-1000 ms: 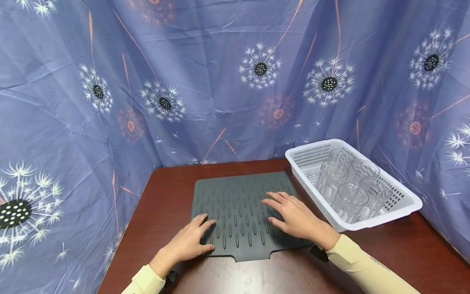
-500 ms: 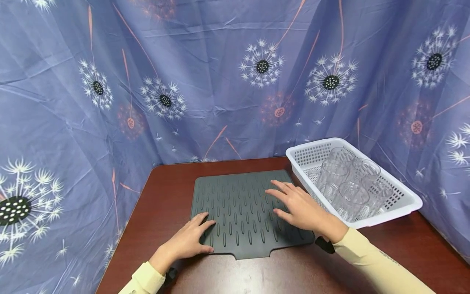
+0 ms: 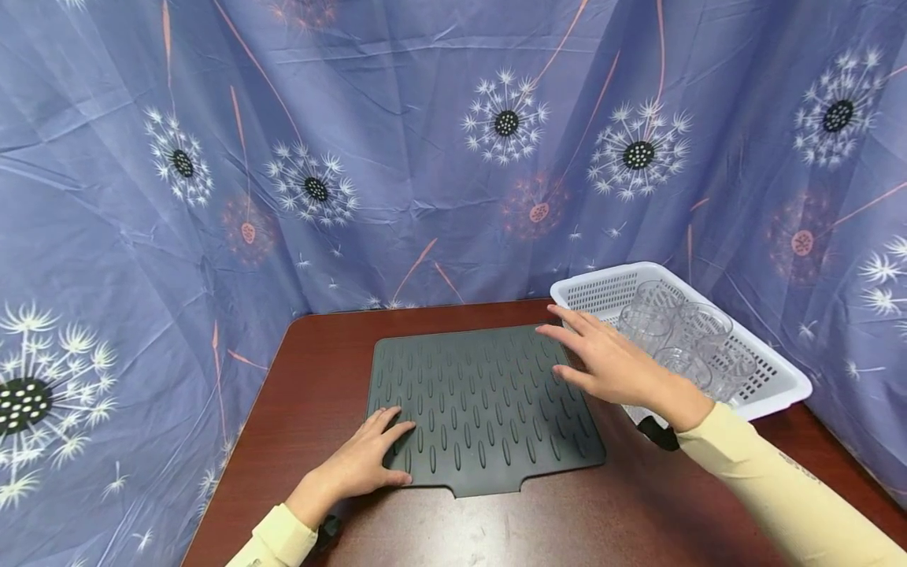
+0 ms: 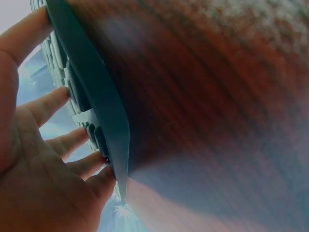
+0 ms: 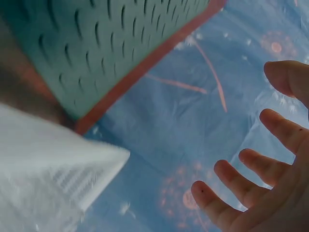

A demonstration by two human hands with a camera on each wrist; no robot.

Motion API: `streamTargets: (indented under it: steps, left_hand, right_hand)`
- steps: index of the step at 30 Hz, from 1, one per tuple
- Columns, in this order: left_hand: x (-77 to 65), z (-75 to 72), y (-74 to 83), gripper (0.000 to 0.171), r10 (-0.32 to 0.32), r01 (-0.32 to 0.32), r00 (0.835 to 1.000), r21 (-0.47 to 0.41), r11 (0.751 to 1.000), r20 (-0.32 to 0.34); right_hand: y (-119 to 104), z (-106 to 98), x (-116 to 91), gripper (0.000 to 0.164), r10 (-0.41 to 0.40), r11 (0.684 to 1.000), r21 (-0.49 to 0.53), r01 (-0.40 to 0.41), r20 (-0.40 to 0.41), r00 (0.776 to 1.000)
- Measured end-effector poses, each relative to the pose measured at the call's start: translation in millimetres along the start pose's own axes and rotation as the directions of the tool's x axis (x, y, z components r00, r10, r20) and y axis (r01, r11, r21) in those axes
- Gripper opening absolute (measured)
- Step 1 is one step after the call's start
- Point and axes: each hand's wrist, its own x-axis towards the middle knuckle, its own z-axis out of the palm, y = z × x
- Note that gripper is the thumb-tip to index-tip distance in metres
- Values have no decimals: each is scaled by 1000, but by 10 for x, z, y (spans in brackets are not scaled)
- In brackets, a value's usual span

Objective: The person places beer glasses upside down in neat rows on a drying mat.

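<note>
A dark grey ridged drying mat [image 3: 475, 409] lies flat on the table. My left hand [image 3: 361, 457] rests on its near left corner, fingers spread; in the left wrist view the fingertips touch the mat's ridged top [image 4: 79, 92] near its edge. My right hand [image 3: 612, 362] is raised with fingers spread and holds nothing. In the head view it overlaps the mat's right edge and the left side of a white plastic basket [image 3: 775, 394]. Several clear drinking glasses [image 3: 705, 323] stand in that basket, partly hidden by the hand.
The reddish-brown wooden table [image 3: 319, 370] shows around the mat. A blue curtain with dandelion prints [image 3: 418, 157] hangs close behind and at both sides. In the right wrist view, the white basket's corner [image 5: 104, 157] is near the mat's corner.
My right hand has lifted off the mat and moved right and away from me, toward the basket. The left hand stays at the mat's corner.
</note>
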Motion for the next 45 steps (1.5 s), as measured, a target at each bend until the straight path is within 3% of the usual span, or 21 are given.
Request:
streamTargets:
  steps: [10, 19, 29, 37, 45]
  left_hand:
    - [3, -35, 21, 79, 4, -4, 1000, 16, 1000, -15]
    - [-13, -26, 31, 80, 11, -11, 1000, 14, 1000, -17]
    - [-3, -28, 25, 79, 0, 0, 1000, 9, 1000, -4]
    - [-7, -19, 32, 79, 18, -18, 1000, -24, 1000, 4]
    - [-13, -5, 6, 79, 10, -9, 1000, -50, 999, 17]
  right_hand:
    - [285, -340, 73, 62, 66, 997, 26, -66, 15, 998]
    - [603, -471, 100, 64, 154, 979, 123, -162, 79, 985]
    - [996, -592, 115, 68, 221, 964, 118, -237, 137, 966]
    - [1296, -633, 140, 71, 318, 929, 126, -347, 204, 926]
    - [1552, -619, 164, 80, 405, 871, 178, -458, 267, 874]
